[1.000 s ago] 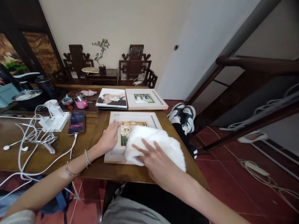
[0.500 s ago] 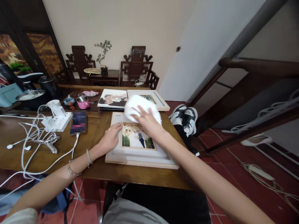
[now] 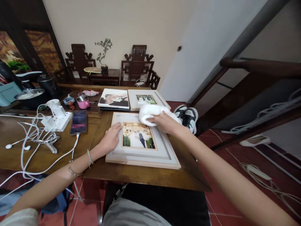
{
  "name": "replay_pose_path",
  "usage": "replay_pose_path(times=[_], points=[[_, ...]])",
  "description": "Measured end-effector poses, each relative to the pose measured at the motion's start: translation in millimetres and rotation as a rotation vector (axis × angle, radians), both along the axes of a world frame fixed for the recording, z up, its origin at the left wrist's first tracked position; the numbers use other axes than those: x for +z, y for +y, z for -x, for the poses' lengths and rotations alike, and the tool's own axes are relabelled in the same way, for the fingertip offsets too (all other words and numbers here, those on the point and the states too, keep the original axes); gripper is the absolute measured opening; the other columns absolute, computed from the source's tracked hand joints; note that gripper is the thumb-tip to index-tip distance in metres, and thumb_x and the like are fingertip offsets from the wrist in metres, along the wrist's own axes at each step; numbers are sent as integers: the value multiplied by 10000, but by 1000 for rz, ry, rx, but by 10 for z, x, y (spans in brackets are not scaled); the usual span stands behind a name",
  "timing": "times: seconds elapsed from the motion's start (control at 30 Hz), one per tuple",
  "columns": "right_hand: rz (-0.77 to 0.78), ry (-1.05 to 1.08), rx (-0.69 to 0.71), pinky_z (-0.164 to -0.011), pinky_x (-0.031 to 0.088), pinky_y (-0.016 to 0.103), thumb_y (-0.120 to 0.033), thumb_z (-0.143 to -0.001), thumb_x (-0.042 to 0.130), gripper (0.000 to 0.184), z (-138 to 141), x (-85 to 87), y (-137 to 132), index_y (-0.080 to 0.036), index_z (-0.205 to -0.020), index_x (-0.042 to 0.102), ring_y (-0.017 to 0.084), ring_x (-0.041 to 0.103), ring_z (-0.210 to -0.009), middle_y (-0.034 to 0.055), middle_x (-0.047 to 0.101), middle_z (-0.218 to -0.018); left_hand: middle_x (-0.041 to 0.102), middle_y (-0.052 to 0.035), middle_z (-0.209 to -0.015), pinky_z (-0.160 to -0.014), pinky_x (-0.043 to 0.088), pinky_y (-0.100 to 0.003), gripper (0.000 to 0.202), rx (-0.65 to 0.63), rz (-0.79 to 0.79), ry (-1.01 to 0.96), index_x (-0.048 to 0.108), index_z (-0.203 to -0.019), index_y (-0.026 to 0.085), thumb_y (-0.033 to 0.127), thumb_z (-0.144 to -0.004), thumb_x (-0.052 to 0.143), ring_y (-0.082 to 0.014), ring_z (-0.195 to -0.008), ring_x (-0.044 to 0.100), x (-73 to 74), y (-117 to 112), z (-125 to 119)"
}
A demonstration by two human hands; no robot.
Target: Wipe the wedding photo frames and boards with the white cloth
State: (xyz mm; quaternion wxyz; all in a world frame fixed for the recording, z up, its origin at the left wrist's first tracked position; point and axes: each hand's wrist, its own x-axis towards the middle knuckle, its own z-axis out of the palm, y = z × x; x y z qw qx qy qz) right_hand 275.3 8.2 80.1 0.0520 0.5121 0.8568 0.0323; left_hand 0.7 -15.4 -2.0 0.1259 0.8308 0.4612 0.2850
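A pale wooden picture frame (image 3: 164, 153) with a photo of a couple lies flat near the table's front edge. My left hand (image 3: 110, 139) rests flat on its left border, fingers stretched out. My right hand (image 3: 164, 122) presses a fluffy white cloth (image 3: 150, 112) onto the frame's far right corner, fingers closed on it.
Behind it lie a second framed photo (image 3: 144, 99) and a photo print (image 3: 114, 99). To the left are a phone (image 3: 78, 122), a white power strip (image 3: 57, 121), tangled white cables (image 3: 30, 141), a pink cup (image 3: 83, 102). Sneakers (image 3: 187, 114) sit off the table's right edge.
My right hand swept the cloth from the frame's near right part up past its top edge, then right to the far right corner. My left hand stayed put.
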Motion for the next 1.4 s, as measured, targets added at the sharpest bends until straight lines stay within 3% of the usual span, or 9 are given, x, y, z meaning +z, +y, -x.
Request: replay_pose_path(times=[0.2,0.4,0.5,0.67,0.77,0.87,1.1,1.23,1.4], points=[[-12,-11,24,-1045,327,500,110,-635,349,688,-153,-25,-527,-99,-1230,622,295,503,-1264,204,603,-1283,553,-130,-1361,-1138,352,-479,527,-16,-66,-18,558,-1258,130,-5,-787,364,-235,-1317,468,-64,20,20],[86,31,44,-1058,378,421,101,-578,373,765,-138,52,-1308,-231,-1204,664,253,537,-1238,96,675,-1201,509,-153,-1398,-1129,351,-497,542,8,4,10,538,-1279,117,-9,-789,344,-248,-1344,428,-1,-14,-30],[117,63,-5,-995,434,389,88,-620,367,750,-149,99,-1238,-222,-1247,638,259,572,-1192,115,626,-1281,481,-152,-1423,-1134,338,-495,500,-17,13,40,534,-1283,116,25,-830,344,-249,-1364,398,72,-39,-55],[-8,47,-59,-1023,387,429,93,-661,358,725,-138,-22,-569,-135,-1316,569,291,519,-1248,172,548,-1362,517,-156,-1384,-1115,363,-486,386,-8,1,63,558,-1246,123,153,-916,360,-251,-1326,441,124,-66,-73],[-28,43,-40,-1076,322,470,93,-685,358,681,-122,-71,-386,-79,-1314,554,295,422,-1334,187,571,-1332,528,-150,-1372,-1113,366,-481,381,17,-1,47,552,-1250,130,172,-931,349,-241,-1322,446,109,-65,-82],[17,29,12,-1104,287,503,102,-671,346,679,-118,-40,-613,-69,-1288,573,290,378,-1364,183,587,-1315,529,-155,-1371,-1109,369,-489,389,24,7,36,543,-1262,127,174,-935,337,-245,-1319,450,102,-61,-93],[149,84,15,-1085,371,479,77,-643,373,735,-241,26,-1631,-204,-1279,611,290,446,-1319,137,538,-1382,538,-155,-1358,-1109,371,-474,357,33,22,28,568,-1205,126,158,-925,350,-241,-1310,462,123,-70,-110],[249,81,-1,-1092,351,519,82,-648,395,728,26,143,-1684,-168,-1304,587,318,436,-1321,170,541,-1369,536,-149,-1359,-1110,364,-486,343,45,24,9,574,-1191,134,149,-920,364,-243,-1312,456,108,-64,-117],[299,139,129,-1091,308,576,29,-707,469,595,770,236,-1521,-129,-1263,611,382,392,-1332,187,523,-1381,523,-152,-1374,-1106,369,-478,361,42,27,44,557,-1222,111,147,-926,352,-246,-1318,443,107,-48,-109]])
